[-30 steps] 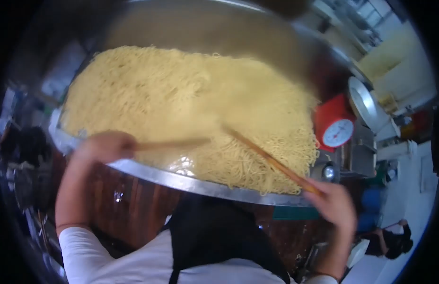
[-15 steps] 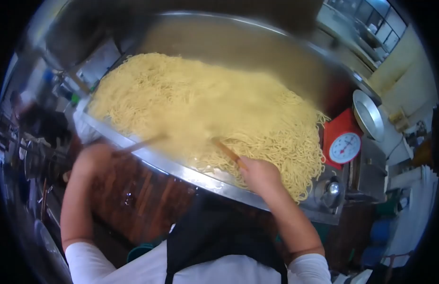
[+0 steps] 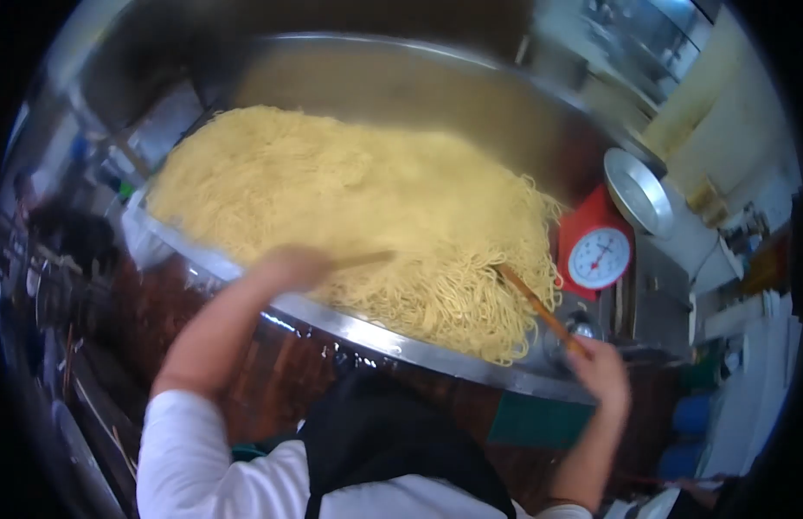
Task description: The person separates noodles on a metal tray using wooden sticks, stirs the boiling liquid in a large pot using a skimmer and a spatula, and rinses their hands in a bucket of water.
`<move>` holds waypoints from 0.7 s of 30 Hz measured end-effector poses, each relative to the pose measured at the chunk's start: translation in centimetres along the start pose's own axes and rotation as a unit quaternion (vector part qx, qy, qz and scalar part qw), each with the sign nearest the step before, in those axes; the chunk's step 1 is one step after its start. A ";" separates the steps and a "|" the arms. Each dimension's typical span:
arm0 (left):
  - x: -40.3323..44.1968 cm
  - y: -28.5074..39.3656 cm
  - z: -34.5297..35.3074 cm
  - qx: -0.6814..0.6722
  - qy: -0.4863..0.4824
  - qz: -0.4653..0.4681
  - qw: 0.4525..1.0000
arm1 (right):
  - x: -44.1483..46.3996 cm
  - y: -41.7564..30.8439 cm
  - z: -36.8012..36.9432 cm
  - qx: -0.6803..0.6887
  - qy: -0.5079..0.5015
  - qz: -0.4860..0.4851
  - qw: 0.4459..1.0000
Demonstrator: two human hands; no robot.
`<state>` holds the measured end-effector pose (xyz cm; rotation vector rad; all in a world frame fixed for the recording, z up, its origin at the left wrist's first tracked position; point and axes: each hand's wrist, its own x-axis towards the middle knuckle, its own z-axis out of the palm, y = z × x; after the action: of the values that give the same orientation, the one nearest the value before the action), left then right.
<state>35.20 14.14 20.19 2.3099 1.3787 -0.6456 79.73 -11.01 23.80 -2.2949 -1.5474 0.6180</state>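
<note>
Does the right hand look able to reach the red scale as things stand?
Probably yes: the red scale looks close, past a shiny round object, though the right hand grips a wooden stick.

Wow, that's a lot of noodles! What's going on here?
A person in a black apron works at a big heap of noodles on a metal-edged table. The left hand and right hand each hold a wooden stick, both reaching into the heap. A red scale stands beside the noodles.
</note>
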 end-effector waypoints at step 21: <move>-16.3 -3.5 24.7 -0.410 0.092 -0.181 0.889 | 5.8 -14.4 15.0 -0.013 -0.064 -0.137 0.988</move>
<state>20.60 -9.06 8.62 1.4709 1.7459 0.0961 62.47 -0.12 16.75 -2.0411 -1.8984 0.6835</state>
